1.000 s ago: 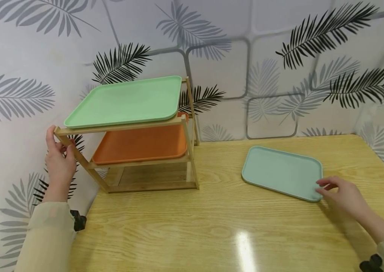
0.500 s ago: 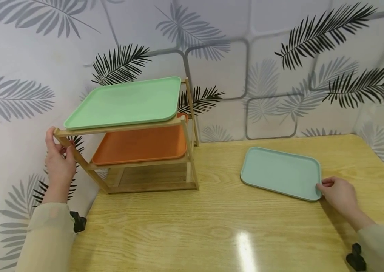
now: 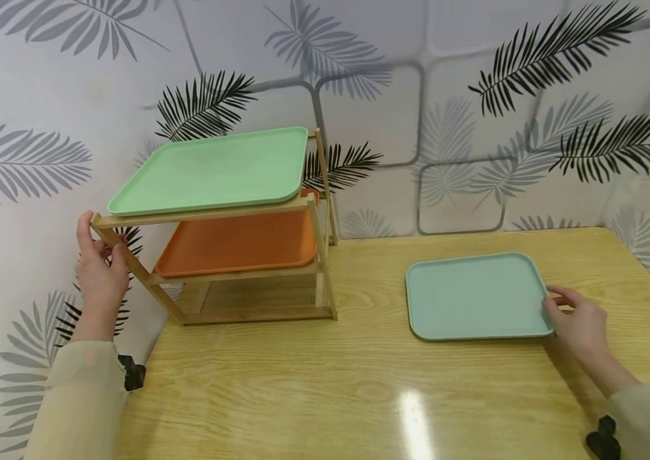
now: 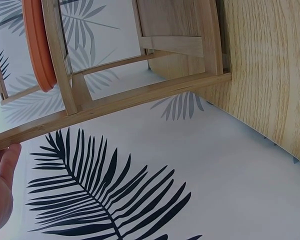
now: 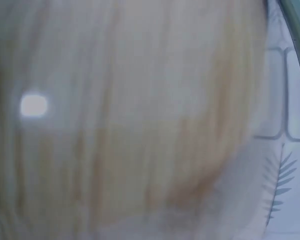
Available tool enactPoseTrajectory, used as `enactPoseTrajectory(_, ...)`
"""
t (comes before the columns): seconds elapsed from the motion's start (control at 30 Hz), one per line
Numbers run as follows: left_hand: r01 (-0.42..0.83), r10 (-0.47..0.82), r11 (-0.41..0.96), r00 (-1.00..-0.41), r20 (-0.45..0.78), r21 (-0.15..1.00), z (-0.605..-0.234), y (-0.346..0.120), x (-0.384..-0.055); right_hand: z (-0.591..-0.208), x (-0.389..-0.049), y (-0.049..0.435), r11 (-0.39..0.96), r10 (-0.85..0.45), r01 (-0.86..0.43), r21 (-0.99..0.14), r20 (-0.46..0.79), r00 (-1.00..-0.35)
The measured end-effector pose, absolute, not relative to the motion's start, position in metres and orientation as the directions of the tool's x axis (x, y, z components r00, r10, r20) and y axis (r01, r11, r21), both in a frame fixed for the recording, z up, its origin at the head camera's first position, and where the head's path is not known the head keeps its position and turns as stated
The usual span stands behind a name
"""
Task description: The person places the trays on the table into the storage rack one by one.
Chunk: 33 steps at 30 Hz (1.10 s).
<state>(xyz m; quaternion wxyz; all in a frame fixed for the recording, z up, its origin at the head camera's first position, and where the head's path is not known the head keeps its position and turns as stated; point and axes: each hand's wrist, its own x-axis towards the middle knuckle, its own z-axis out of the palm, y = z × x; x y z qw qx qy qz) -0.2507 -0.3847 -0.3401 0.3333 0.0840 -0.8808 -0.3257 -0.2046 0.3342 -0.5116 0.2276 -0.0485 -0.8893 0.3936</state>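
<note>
On the left, my left hand [image 3: 101, 275] grips the upper front-left corner of a three-level wooden rack [image 3: 255, 314]. Its fingers [image 4: 9, 162] touch the slanted post in the left wrist view. A light green tray [image 3: 215, 171] lies on the rack's top level, and an orange tray [image 3: 244, 243] on the middle one. To the right, my right hand [image 3: 582, 326] pinches the right edge of a pale blue-green tray [image 3: 477, 297]. A dark shadow shows under that tray's front right edge; whether it is fully off the table I cannot tell. In the right wrist view only its edge [image 5: 297, 35] shows.
The rack's bottom level [image 3: 261, 294] bears no tray. A wood-grain table [image 3: 301, 396] lies under everything, with a bright reflection near its front. A leaf-patterned wall covering [image 3: 371, 121] rises behind the table and along its left side.
My right hand has closed on the blue-green tray's right edge. The tray has turned counterclockwise, so its front edge now lies nearly level across the view. The left hand and the rack have stayed put.
</note>
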Motion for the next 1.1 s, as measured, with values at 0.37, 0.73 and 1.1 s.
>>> enactPoseTrajectory(0.37, 0.065, -0.362, 0.773, -0.772, 0.523, 0.631, -0.339, -0.386, -0.251, -0.487, -0.184, 0.300, 0.412, 0.267, -0.143, -0.900, 0.270, -0.925)
enactPoseTrajectory(0.73, 0.073, -0.361, 0.765, -0.774, 0.520, 0.640, -0.340, -0.386, -0.252, -0.472, -0.159, 0.242, -0.276, -0.201, -0.069, -0.959, 0.128, -0.971)
enactPoseTrajectory(1.1, 0.066, -0.365, 0.771, -0.770, 0.524, 0.633, -0.341, -0.387, -0.252, -0.476, -0.145, 0.190, -0.353, -0.532, 0.097, -0.931, 0.115, -0.839)
